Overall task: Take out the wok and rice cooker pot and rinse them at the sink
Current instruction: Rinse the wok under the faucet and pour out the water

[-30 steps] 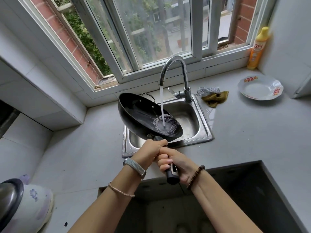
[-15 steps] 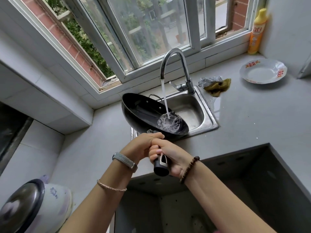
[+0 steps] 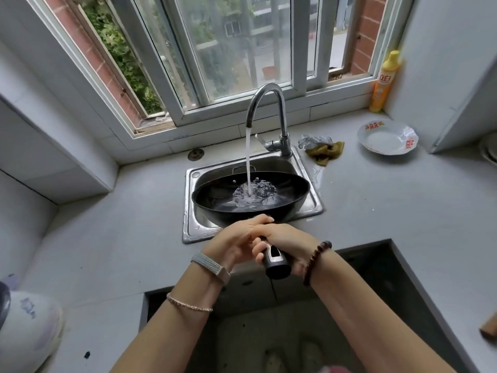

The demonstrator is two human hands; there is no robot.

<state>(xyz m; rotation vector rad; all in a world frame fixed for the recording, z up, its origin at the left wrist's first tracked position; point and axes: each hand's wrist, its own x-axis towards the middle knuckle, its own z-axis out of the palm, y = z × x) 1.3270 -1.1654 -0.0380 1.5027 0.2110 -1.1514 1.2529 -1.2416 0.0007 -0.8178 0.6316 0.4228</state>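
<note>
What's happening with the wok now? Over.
Gripping handle: left hand, right hand. Held over sink, wok catching tap water. Nothing blocking.

The person is wearing a grey woven band (image 3: 211, 267) (a watch strap or tracker band, its face not showing) on the wrist just behind the left hand (image 3: 236, 242). Farther up that forearm a thin bracelet (image 3: 188, 306) of small pinkish-gold links is circling the arm. On the other wrist, just behind the right hand (image 3: 286, 242), a bracelet of round dark brown beads (image 3: 314, 263) is sitting. Both forearms are showing bare as far as the view reaches.
</note>
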